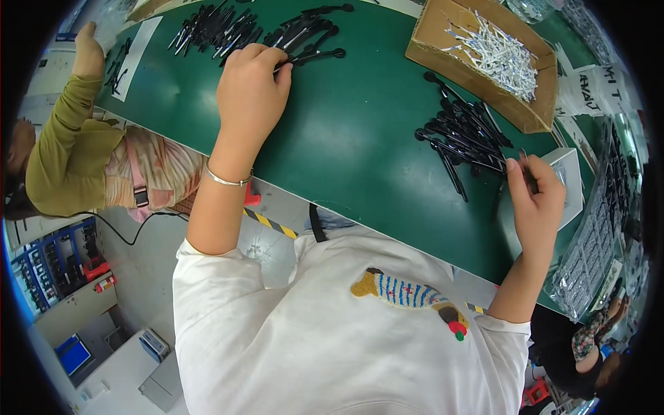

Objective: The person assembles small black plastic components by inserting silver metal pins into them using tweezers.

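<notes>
At the upper left, my left hand [252,90] is closed, thumb and fingertips pinching a slim black part with a rounded end [317,55]. Just beyond it lie more of these black stick-like parts [225,31], spread in a loose heap. My right hand [539,200], over the table's right side, is closed round a small dark tool with a thin metal tip [527,169], which looks like tweezers; the fingers hide most of it. Beside that hand is a second heap of black parts [467,135], rounded ends mostly pointing left.
A cardboard box [443,55] of small white strips stands at the back right. A white box [568,183] and clear plastic trays [588,256] are right of my right hand. Another person [72,152] sits at the left along the green table [366,131].
</notes>
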Demonstrator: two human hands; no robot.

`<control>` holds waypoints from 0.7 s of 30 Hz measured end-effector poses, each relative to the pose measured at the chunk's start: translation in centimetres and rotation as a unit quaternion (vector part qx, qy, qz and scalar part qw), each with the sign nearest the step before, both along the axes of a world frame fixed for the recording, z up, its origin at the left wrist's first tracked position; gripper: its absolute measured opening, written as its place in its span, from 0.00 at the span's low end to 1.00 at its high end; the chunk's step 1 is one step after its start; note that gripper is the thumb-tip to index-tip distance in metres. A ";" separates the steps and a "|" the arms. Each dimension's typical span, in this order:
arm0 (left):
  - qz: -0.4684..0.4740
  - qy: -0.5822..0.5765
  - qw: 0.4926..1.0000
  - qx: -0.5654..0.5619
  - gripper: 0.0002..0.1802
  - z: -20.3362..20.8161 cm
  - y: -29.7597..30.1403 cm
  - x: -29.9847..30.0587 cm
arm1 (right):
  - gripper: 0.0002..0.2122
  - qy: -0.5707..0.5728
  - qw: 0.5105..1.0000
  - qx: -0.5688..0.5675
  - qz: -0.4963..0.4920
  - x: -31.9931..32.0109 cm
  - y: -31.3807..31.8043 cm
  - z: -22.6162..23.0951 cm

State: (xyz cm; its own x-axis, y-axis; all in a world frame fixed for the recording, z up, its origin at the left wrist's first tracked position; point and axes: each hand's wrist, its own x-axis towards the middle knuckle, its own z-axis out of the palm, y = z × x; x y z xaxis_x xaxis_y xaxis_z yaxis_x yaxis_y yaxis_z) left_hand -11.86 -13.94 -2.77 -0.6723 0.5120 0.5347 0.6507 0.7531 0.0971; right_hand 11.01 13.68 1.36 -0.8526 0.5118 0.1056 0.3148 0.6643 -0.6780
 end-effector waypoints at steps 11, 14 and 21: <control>-0.143 -0.010 0.989 0.027 0.06 0.7 4.6 -0.1 | 0.07 0.043 0.999 0.012 0.029 0.8 0.4 0.1; -0.126 -0.208 0.957 0.160 0.04 2.8 7.1 2.0 | 0.04 0.162 0.986 -0.022 0.020 0.5 0.7 -0.6; -0.268 -0.754 0.494 0.341 0.07 3.8 14.6 8.8 | 0.14 0.190 0.979 -0.065 0.041 0.4 -1.3 -0.9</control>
